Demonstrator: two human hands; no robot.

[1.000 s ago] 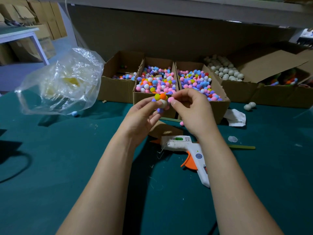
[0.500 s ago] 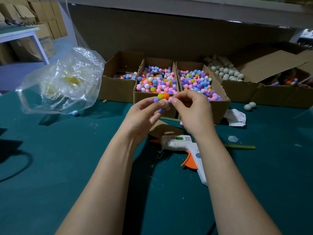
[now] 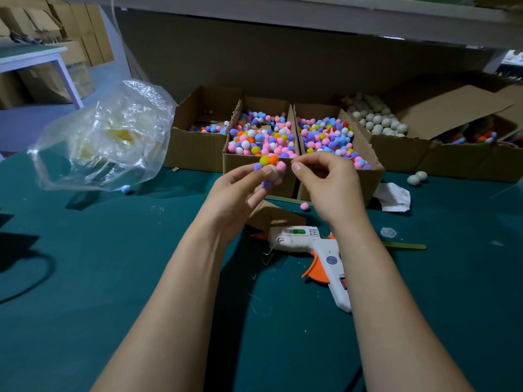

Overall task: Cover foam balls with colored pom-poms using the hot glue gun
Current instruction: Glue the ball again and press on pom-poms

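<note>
You are holding the foam ball (image 3: 273, 174), partly covered in pom-poms (image 3: 265, 160), in your left grip (image 3: 240, 190). Thumb and fingertips are pinching it above the table (image 3: 85, 278), just near of the middle pom-pom box (image 3: 230, 162). Your right grip (image 3: 328, 179) is hovering just right of the ball, clenched, thumb meeting forefinger with nothing visible between them. The glue gun (image 3: 311, 244) is lying on the table beneath your wrists.

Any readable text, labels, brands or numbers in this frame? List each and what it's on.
Nothing reads clearly enough to quote.
On the glue gun barrel, a green label: too small to read.
On its handle, a round blue sticker: blurred.
Beside the red switch, dark print: blurred, illegible.
No print visible on the cardboard boxes or the plastic bag.
</note>
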